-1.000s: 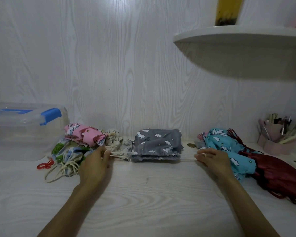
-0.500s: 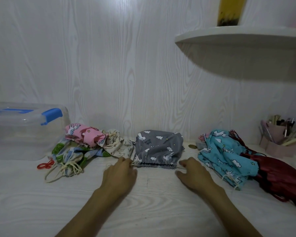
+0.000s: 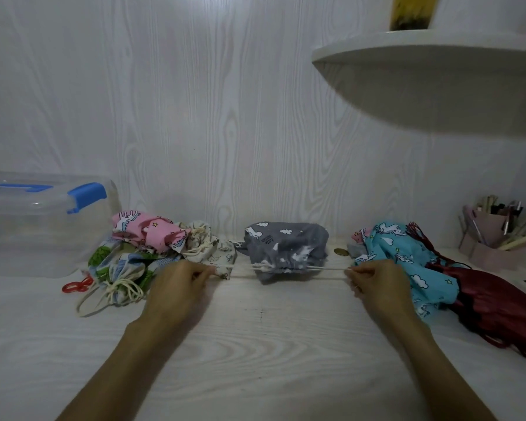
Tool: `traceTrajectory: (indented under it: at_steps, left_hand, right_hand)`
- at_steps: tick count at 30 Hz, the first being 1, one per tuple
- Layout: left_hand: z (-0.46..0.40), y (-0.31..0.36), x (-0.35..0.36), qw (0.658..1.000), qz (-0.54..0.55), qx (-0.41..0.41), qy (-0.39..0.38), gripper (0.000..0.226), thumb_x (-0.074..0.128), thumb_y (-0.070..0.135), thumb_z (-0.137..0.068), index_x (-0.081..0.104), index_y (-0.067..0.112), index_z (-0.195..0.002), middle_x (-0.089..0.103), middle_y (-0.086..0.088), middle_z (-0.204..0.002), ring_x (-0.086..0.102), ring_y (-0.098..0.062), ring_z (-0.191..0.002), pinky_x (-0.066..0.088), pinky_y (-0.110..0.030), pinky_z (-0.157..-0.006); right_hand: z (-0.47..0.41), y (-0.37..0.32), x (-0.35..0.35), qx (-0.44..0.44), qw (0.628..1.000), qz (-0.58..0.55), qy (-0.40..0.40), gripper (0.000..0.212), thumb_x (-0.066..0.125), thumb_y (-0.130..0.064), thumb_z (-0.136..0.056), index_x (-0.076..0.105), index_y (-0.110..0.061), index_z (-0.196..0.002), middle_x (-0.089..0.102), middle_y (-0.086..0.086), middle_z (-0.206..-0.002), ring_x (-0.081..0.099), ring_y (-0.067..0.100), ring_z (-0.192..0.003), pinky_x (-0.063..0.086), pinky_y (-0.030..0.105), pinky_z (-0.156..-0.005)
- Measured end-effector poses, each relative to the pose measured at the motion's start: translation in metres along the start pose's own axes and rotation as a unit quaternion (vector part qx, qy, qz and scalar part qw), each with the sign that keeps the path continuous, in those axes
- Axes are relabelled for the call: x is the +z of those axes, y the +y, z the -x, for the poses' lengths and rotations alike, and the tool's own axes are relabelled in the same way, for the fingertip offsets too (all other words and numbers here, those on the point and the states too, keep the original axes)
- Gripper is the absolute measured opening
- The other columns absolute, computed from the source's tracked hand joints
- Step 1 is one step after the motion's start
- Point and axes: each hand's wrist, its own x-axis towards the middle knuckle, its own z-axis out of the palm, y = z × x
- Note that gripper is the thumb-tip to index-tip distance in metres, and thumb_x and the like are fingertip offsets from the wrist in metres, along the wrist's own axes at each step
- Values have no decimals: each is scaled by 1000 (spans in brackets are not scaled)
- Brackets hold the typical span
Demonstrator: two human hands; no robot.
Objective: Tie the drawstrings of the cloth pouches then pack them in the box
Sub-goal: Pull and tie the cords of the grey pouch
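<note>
both hands (image 3: 176, 287) (image 3: 377, 284) pinch grey pouch's (image 3: 286, 247) drawstrings (image 3: 328, 269).

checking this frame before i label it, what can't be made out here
All in the head view:
- Fingertips of the left hand and right hand: curled under, so the grip on the white drawstrings is hidden.
- Grey pouch: contents hidden by the cloth.
- Clear box: cut off by the left edge, and too hazy to show what is inside.
- Yellow thing on the shelf: cut off by the top edge.
- Pen holder: items too small and dim.
</note>
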Motion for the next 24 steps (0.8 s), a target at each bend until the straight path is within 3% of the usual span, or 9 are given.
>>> traceTrajectory:
  at_steps: [3,6,7,9,11,16,20,22,24]
  left_hand:
    - [0,-8,-2,988,-138,-56,48,26,52,40,-94,73,28,-86,64,8,-65,57,-12,-58,51,-32,-60]
    - [6,-1,1,985,-152,-73,48,26,52,30,-92,65,23,-71,60,6,-67,53,-13,-57,48,-30,-56]
    - [9,5,0,989,-130,-52,51,16,53,26,-91,68,26,-85,63,6,-82,55,-13,-63,46,-31,-57]
    - [10,18,4,997,-70,-10,24,36,55,22,-89,57,31,-124,56,9,-125,60,-15,-92,50,-36,-75]
    - [14,36,10,999,-1,-21,-28,43,56,25,-90,50,28,-132,41,15,-142,56,-14,-112,45,-40,-96]
    - [8,46,37,992,-43,6,-118,25,48,37,-94,61,29,-114,58,7,-112,60,-20,-100,48,-37,-85]
    - [4,36,36,993,-56,41,-92,27,52,47,-92,69,26,-88,66,7,-82,60,-14,-78,46,-31,-66]
    - [3,31,34,994,-40,61,-83,41,48,48,-93,60,18,-68,59,3,-65,54,-12,-62,41,-29,-57]
    - [2,26,26,995,-4,69,-70,39,46,50,-93,63,24,-69,59,7,-63,52,-7,-57,43,-23,-55]
  right_hand:
    - [1,3,-4,5,997,71,7,6,71,-16,-83,76,-13,-84,72,3,-68,64,17,-59,53,31,-63]
    - [6,-4,2,5,985,162,-61,19,67,-12,-83,74,-16,-99,74,2,-95,65,16,-80,54,33,-76]
    - [7,-8,2,4,981,176,-77,29,65,-10,-82,70,-18,-109,71,2,-106,64,17,-90,52,33,-82]
    - [10,-16,2,-6,979,175,-108,45,63,-9,-82,57,-22,-125,59,1,-122,56,16,-106,45,30,-89]
    - [17,-27,12,-20,980,142,-140,45,63,-16,-85,51,-24,-128,54,-2,-127,51,12,-105,41,28,-90]
    - [30,-33,50,-77,964,193,-168,36,58,-45,-88,62,-23,-116,55,-5,-122,55,16,-109,42,26,-83]
    - [28,-37,58,-147,964,175,-137,19,58,-38,-90,70,-23,-94,67,-9,-97,56,4,-78,38,19,-63]
    - [27,-42,57,-155,968,110,-165,15,57,-35,-91,65,-22,-91,66,-9,-83,54,-1,-66,42,16,-61]
    - [26,-45,51,-139,976,33,-167,14,55,-32,-92,62,-20,-88,65,-6,-73,58,2,-63,51,21,-63]
